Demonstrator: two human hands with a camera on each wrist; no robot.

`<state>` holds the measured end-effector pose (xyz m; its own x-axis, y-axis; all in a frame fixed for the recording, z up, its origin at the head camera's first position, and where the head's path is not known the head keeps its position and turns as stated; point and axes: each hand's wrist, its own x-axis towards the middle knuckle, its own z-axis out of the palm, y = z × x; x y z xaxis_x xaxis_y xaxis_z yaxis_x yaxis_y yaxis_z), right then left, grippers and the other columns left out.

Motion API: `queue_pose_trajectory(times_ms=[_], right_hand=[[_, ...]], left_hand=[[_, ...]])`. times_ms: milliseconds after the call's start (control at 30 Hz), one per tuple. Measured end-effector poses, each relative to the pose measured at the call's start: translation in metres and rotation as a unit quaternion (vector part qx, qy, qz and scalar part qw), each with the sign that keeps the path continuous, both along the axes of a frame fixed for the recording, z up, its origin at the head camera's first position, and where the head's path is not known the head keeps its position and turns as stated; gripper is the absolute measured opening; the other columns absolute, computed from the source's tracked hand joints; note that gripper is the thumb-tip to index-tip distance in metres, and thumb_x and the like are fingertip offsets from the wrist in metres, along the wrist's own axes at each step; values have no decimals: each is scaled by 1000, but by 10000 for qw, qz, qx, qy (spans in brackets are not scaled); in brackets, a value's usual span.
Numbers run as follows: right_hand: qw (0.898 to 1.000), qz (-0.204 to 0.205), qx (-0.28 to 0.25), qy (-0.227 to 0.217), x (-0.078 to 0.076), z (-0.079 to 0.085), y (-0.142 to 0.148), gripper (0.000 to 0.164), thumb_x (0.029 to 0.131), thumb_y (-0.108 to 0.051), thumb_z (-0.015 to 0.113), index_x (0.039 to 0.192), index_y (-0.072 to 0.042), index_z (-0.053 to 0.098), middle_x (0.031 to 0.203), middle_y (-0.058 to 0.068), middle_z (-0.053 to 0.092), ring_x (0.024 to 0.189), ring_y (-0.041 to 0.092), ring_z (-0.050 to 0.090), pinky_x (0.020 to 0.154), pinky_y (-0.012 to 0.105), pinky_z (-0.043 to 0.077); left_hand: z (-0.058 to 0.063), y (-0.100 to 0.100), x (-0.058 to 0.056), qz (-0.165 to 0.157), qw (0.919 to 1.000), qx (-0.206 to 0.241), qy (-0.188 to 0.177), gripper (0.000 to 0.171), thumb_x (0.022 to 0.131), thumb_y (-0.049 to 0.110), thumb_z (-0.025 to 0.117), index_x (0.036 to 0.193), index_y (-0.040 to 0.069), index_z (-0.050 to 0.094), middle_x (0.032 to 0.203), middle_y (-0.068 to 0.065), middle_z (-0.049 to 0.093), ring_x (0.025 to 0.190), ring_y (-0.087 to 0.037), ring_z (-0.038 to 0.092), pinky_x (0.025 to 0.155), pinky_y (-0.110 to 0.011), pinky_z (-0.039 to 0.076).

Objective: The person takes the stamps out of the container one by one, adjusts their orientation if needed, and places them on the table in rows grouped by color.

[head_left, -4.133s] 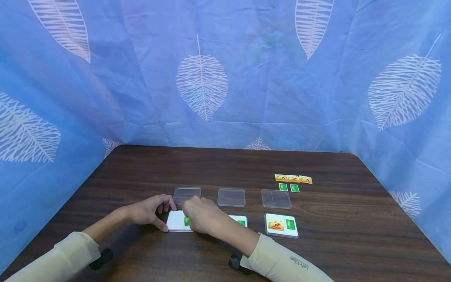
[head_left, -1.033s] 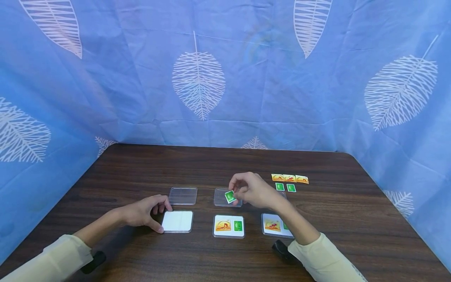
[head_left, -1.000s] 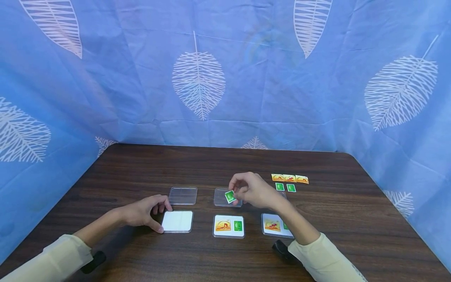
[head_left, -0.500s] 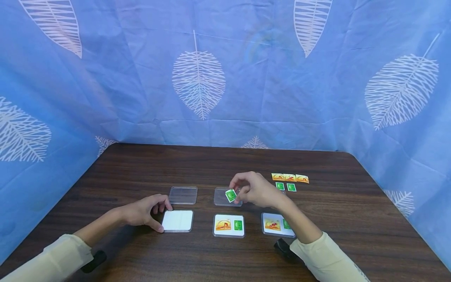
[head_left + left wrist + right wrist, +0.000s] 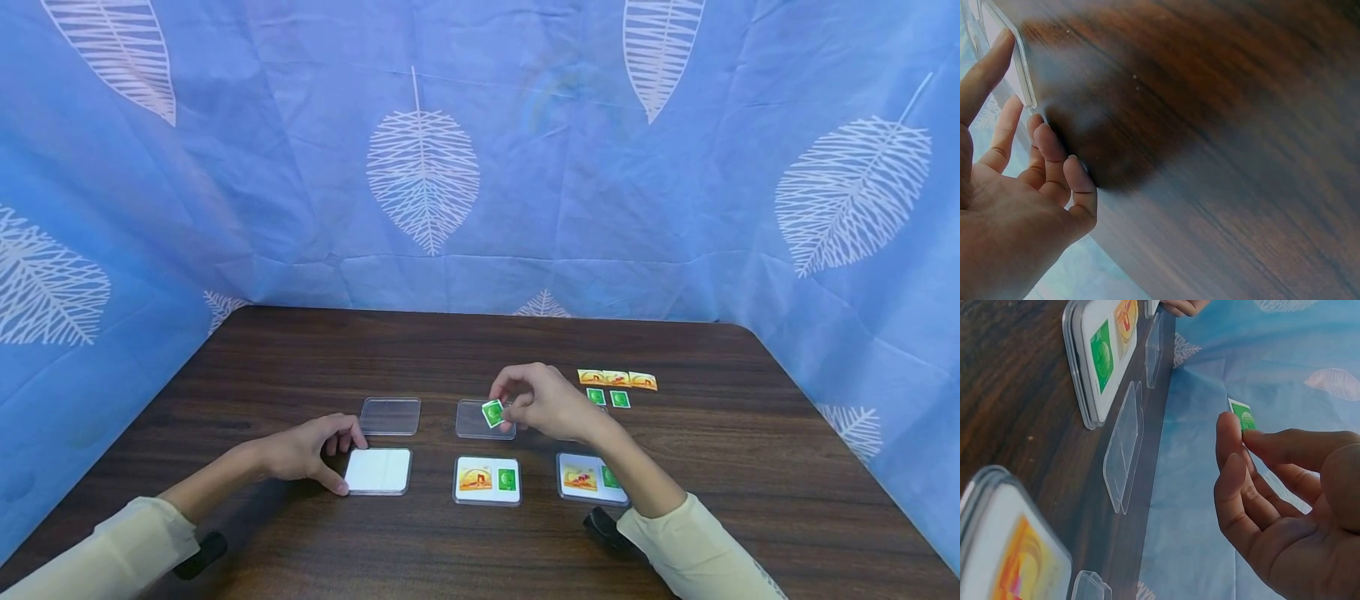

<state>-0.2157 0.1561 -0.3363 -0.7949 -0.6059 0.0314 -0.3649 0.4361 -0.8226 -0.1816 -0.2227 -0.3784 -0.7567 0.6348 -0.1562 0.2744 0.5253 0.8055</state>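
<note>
My left hand (image 5: 311, 450) holds the left edge of a shallow clear plastic case with a white insert (image 5: 378, 472), thumb on the near corner and index fingertip at the far one. Its other fingers curl loosely beside the case in the left wrist view. Between thumb and index finger, my right hand (image 5: 543, 404) pinches a small green stamp-like card (image 5: 492, 413) with a white border. The hand hovers over the middle clear lid (image 5: 472, 419). In the right wrist view the green card (image 5: 1242, 414) shows partly above the fingertips.
Two more cases, the middle one (image 5: 487, 481) and right one (image 5: 581, 481), each hold an orange and a green card. A clear lid (image 5: 390, 416) lies behind the left case. Three orange cards (image 5: 617, 378) and two green cards (image 5: 620, 399) lie at the back right.
About four seconds ago my right hand was at the left case, where a green card lay on the white insert. The hand has since moved back and right, holding a green card. The left hand stays.
</note>
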Motion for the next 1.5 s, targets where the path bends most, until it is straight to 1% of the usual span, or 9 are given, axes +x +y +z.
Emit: queue_pose_trajectory(times_ms=[67,167,400,500,667,967,1167,1267,1500], right_hand=[[10000,-68,35,48,0,1,0,19,92,11,65,107,-1,68,97,12,65,75,35,72,62,36,54],[9999,-126,45,97,-1,1,1,20,91,12,65,106,-1,68,95,14,66,74,36,71,67,45,57],[9997,-202,-45,-102,-3,0,7,23,89,14,66,108,1,68,97,14,64,79,35,74,61,32,50],[9997,-219,-49,-135,-4,0,12,24,89,14,68,109,1,68,97,14,64,80,34,74,62,33,51],[9995,-227,-86,-221,-5,-2,20,23,88,13,70,109,4,67,98,14,63,81,30,76,68,38,56],[9994,-234,-129,-239,-9,-6,26,23,88,13,70,109,5,67,96,14,62,81,30,76,68,43,57],[9994,-239,-177,-186,-11,-6,28,22,88,13,68,108,5,67,97,15,64,81,32,76,69,46,58],[9993,-279,-170,-167,-11,-6,29,22,88,13,69,109,5,68,97,15,64,82,33,76,70,45,58],[9993,-284,-200,-151,-12,-6,32,24,88,13,68,111,7,67,99,15,65,83,35,76,70,34,58]], left_hand=[[0,0,0,4,10000,12,-6,47,79,7,89,114,2,59,101,-8,46,90,-25,40,75,-30,34],[0,0,0,-12,10000,33,0,47,79,7,89,114,2,59,101,-8,46,89,-25,39,75,-30,34],[0,0,0,-30,10000,44,-22,46,79,5,88,114,1,59,101,-8,46,90,-25,39,75,-31,34],[1,0,0,8,10000,10,-43,46,79,5,88,114,2,59,101,-8,46,90,-25,39,76,-31,34],[0,1,0,12,10000,-22,-26,46,79,6,88,114,3,59,102,-8,47,91,-25,40,76,-31,34],[0,-1,0,-15,10000,24,45,46,78,6,89,113,2,59,100,-8,46,89,-25,39,75,-30,34],[0,-1,0,18,10000,25,6,46,78,6,89,113,3,59,101,-8,46,90,-24,39,75,-30,34],[-1,-1,0,39,10000,3,1,46,78,6,89,113,3,60,101,-8,47,90,-24,39,75,-30,34],[0,-1,0,39,10000,-14,0,46,78,6,89,113,3,60,101,-8,47,90,-24,39,76,-30,33]])
